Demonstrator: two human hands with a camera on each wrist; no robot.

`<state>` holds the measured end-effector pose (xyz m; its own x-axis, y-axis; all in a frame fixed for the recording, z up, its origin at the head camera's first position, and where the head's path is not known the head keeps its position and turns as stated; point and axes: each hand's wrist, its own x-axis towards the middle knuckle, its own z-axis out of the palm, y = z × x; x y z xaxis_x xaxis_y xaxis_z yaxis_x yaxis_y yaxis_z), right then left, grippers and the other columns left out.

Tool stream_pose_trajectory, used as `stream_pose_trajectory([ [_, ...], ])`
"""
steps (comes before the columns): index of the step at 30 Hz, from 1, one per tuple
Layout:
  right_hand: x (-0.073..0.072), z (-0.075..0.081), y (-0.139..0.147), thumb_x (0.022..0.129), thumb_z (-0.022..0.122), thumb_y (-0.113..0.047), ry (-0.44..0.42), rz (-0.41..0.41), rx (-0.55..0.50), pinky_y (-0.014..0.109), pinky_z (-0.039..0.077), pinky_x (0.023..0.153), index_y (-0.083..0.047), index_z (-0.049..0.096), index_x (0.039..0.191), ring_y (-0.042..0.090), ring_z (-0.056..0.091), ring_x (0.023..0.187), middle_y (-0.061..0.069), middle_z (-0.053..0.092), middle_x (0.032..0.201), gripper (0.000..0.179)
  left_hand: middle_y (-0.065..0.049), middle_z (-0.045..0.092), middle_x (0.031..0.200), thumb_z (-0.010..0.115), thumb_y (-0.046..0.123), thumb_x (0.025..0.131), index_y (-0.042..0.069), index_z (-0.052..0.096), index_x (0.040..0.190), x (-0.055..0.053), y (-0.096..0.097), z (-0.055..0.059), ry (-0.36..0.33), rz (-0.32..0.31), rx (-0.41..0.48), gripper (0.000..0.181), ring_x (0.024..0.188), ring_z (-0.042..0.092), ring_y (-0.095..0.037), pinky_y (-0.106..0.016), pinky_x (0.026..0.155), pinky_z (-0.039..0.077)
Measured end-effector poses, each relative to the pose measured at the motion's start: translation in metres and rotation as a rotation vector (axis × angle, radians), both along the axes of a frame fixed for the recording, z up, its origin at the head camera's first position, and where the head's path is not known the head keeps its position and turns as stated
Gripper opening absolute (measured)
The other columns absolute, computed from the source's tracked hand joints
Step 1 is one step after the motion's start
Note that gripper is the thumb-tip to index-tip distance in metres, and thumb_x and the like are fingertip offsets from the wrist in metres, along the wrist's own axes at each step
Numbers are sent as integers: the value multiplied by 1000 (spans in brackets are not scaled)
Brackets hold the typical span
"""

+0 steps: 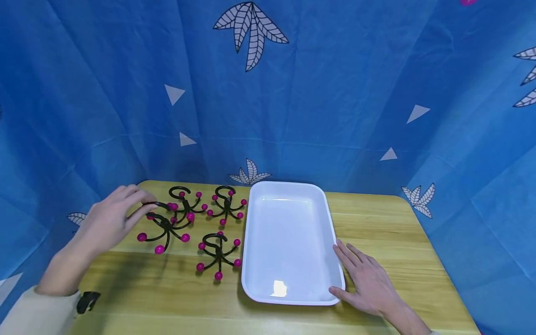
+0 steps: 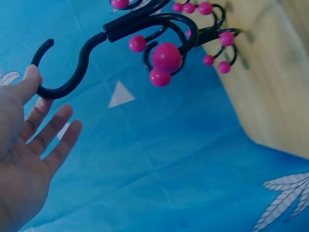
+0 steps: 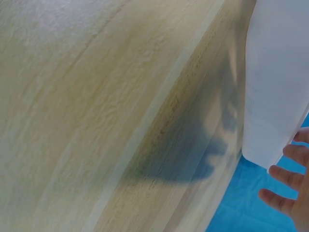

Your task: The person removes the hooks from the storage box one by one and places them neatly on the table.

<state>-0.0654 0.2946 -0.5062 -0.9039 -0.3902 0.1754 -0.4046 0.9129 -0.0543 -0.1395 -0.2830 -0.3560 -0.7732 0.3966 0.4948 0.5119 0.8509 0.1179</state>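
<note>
My left hand pinches the curved top of a black rotating hook hanger with pink ball tips, between thumb and forefinger. In the left wrist view, the hanger's hook curls at the thumb while the other fingers of the left hand spread loosely. That hanger appears held above the table at the left. A white rectangular tray lies in the middle. My right hand touches its right rim with fairly straight fingers; in the right wrist view its fingers are beside the tray wall.
Between the left hand and the tray lie several like hangers: one at the back left, one at the back, and one nearer the front. The wooden table meets a blue patterned cloth behind and at its sides.
</note>
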Motion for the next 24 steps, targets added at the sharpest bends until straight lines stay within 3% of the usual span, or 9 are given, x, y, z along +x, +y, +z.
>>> stream_pose_trajectory([
  [6, 0, 1, 1, 87, 70, -71, 9, 1, 1, 58, 52, 107, -15, 42, 162, 35, 52, 147, 5, 45, 168, 98, 4, 71, 96, 81, 13, 91, 21, 75, 102, -2, -2, -22, 1, -21, 40, 15, 88, 62, -18, -35, 63, 52],
  [11, 0, 0, 0, 86, 71, -72, 14, -3, 0, 60, 52, 105, -15, 43, 162, 35, 52, 147, 5, 45, 168, 98, 5, 71, 98, 82, 13, 90, 23, 75, 102, -2, -1, -35, 0, -31, 56, 17, 85, 62, -18, -28, 57, 48],
  [18, 0, 1, 0, 87, 69, -72, -2, -12, -2, 61, 52, 106, -16, 43, 162, 36, 52, 148, 4, 44, 168, 98, 5, 70, 95, 84, 12, 87, 23, 75, 102, 1, -3, -52, -4, -30, 56, 20, 86, 65, -20, -28, 54, 45],
  [24, 1, 2, -1, 88, 69, -72, -12, -13, 0, 60, 52, 107, -15, 42, 162, 36, 52, 148, 5, 45, 168, 97, 7, 68, 93, 85, 13, 86, 22, 76, 101, 4, -5, -65, -6, -33, 33, 20, 86, 64, -18, -34, 63, 51],
])
